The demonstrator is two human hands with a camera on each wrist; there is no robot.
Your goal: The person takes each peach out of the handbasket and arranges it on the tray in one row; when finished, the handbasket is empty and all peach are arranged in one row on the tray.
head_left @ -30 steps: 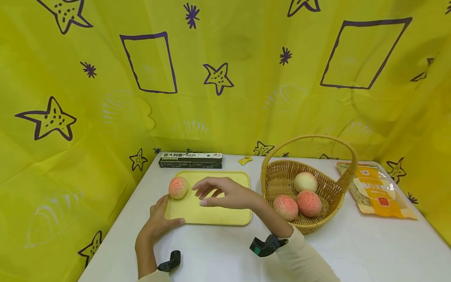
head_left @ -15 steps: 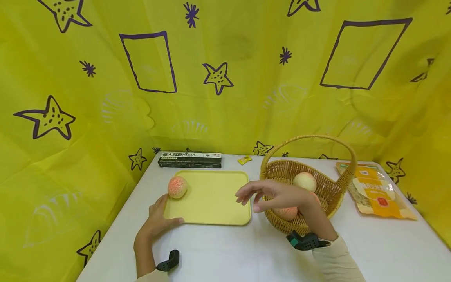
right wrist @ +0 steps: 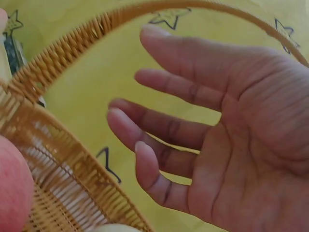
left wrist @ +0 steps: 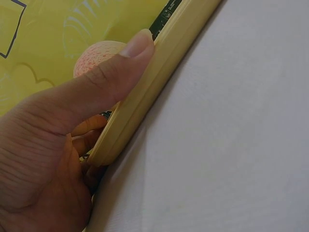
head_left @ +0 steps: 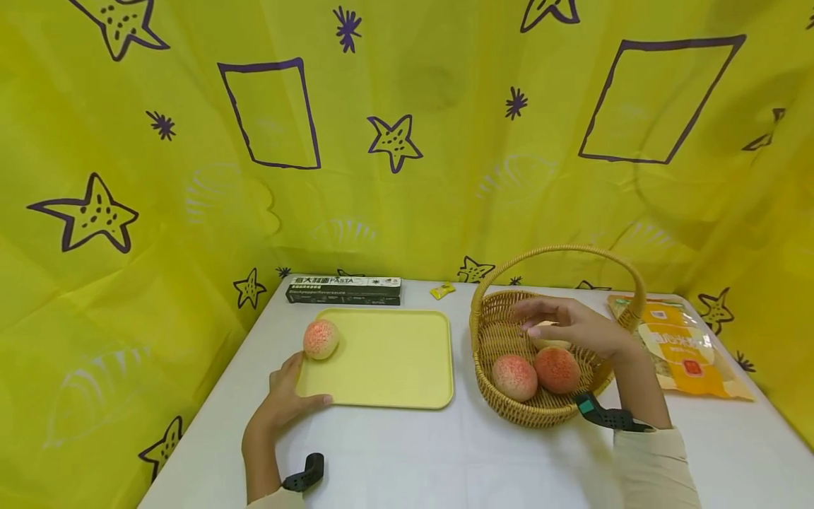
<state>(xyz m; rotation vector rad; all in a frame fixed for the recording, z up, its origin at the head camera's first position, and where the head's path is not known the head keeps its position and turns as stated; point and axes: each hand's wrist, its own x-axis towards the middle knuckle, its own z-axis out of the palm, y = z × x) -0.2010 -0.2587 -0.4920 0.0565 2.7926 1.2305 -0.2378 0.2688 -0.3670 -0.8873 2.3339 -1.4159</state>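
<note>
My left hand [head_left: 284, 396] holds the near left corner of a yellow tray [head_left: 381, 357]; in the left wrist view the thumb lies along the tray's rim [left wrist: 140, 92], fingers round the side. One pink-and-cream peach [head_left: 321, 339] sits at the tray's left end. My right hand [head_left: 572, 326] hovers over a wicker basket [head_left: 509, 410], under its arched handle, fingers loosely bent and holding nothing. Inside the basket lie a speckled peach [head_left: 515, 377], a redder peach [head_left: 557, 370] and a paler peach [head_left: 552, 344], partly hidden by the hand.
A pasta box [head_left: 343, 290] lies behind the tray. To its right is a small yellow wrapped packet [head_left: 442, 290]. An orange-and-clear food bag [head_left: 687, 346] lies right of the basket. A yellow patterned curtain [head_left: 407, 212] borders the white table.
My right hand has moved right, from above the tray to above the basket, fingers empty throughout. My left hand has stayed at the tray's corner. The peach on the tray has not moved.
</note>
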